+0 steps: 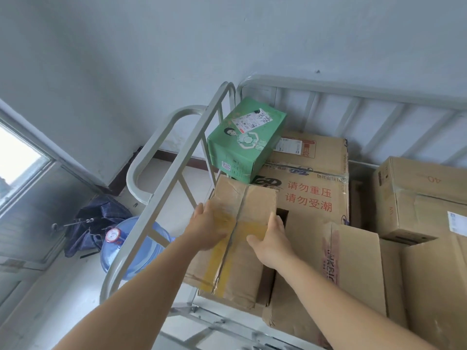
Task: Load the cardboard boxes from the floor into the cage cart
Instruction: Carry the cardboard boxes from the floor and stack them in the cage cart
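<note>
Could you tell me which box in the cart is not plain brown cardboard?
The green box, perched tilted atop the brown boxes at the cart's far left corner.

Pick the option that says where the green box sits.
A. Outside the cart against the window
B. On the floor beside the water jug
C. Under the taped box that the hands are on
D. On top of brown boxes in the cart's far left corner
D: the green box rests on brown boxes in the far left corner of the cart, beyond the taped box under both hands.
</note>
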Tool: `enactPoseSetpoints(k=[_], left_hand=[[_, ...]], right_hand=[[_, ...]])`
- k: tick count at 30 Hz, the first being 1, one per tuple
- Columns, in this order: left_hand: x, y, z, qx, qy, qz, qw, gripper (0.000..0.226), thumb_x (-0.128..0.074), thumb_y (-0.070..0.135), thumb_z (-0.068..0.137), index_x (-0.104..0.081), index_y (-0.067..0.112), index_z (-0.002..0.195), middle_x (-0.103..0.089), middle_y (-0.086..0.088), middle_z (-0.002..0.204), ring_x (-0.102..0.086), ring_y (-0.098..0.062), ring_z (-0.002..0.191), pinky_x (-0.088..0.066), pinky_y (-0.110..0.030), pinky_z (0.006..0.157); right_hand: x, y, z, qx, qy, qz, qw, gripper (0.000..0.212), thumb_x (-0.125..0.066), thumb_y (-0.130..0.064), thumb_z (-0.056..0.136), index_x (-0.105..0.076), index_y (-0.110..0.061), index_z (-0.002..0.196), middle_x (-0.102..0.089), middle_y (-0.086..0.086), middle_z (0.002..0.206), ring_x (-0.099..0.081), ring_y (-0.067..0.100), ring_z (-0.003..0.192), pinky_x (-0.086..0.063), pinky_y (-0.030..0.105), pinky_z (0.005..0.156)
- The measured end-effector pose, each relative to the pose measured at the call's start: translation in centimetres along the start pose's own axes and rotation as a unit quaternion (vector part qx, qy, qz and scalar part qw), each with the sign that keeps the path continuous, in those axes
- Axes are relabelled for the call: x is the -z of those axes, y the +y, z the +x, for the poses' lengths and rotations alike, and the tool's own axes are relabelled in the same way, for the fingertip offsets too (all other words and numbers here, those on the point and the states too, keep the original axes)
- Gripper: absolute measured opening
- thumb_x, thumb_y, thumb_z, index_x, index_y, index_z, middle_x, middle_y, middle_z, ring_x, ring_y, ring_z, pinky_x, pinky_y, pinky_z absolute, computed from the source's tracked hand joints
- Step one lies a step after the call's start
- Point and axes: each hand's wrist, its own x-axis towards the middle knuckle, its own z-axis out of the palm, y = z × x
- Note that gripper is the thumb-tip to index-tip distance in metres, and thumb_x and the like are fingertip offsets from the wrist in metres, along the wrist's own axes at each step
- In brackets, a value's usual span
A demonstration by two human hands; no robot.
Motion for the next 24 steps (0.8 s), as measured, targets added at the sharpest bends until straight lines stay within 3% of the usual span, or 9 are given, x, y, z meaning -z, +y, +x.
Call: enactPoseSetpoints(k=[7, 12, 17, 22, 24], left_hand=[[5.0, 5.8, 9.0, -0.029, 0.07, -0.023, 0.997, 0.09, -0.059, 0.037, 0.092, 0.001, 0.015, 0.155, -0.006, -0.006, 0.161, -0.022, -0.026, 0.145, -0.027, -0.039, 0.113], [7.5, 8.3, 16.4, -0.048, 0.085, 0.063, 0.993, 0.095, -0.066, 0.029, 0.089, 0.002, 0.02, 0.155, -0.002, -0.007, 0.162, -0.01, -0.025, 0.148, -0.022, -0.041, 0.118], [8.8, 9.1, 22.3, -0.039, 0.066, 0.177, 0.981, 0.114, -0.081, 0.033, 0.074, 0.0, 0.022, 0.154, 0.0, -0.01, 0.161, -0.007, -0.03, 0.148, -0.018, -0.05, 0.118], [10.4, 8.2, 24.7, -0.001, -0.007, 0.177, 0.984, 0.133, -0.083, 0.054, 0.061, 0.01, 0.032, 0.152, 0.014, -0.016, 0.159, 0.007, -0.039, 0.146, -0.006, -0.058, 0.116], [10.1, 8.2, 25.0, 0.009, -0.009, 0.152, 0.988, 0.133, -0.083, 0.057, 0.058, 0.009, 0.035, 0.152, 0.006, -0.017, 0.159, -0.001, -0.043, 0.145, -0.015, -0.056, 0.116]], right_hand=[[7.1, -4.5, 7.0, 0.024, 0.034, 0.053, 0.998, 0.084, -0.049, -0.04, 0.1, 0.01, -0.021, 0.157, 0.005, -0.003, 0.165, -0.008, 0.023, 0.151, -0.019, 0.041, 0.118], [9.4, -7.3, 13.5, 0.051, 0.041, 0.068, 0.996, 0.09, -0.056, -0.033, 0.096, 0.008, -0.014, 0.156, -0.004, -0.001, 0.164, -0.019, 0.022, 0.147, -0.023, 0.035, 0.115], [9.9, -8.2, 19.1, 0.039, 0.012, 0.073, 0.997, 0.096, -0.059, -0.035, 0.095, 0.014, -0.015, 0.155, -0.006, 0.0, 0.165, -0.024, 0.024, 0.146, -0.029, 0.035, 0.111], [9.5, -7.8, 22.6, 0.035, -0.002, 0.091, 0.995, 0.094, -0.055, -0.035, 0.097, 0.017, -0.016, 0.154, -0.008, 0.001, 0.165, -0.021, 0.025, 0.148, -0.025, 0.038, 0.116], [9.2, -7.7, 23.2, 0.04, 0.007, 0.115, 0.993, 0.094, -0.056, -0.034, 0.097, 0.016, -0.017, 0.155, -0.008, -0.001, 0.165, -0.02, 0.023, 0.148, -0.023, 0.038, 0.119]])
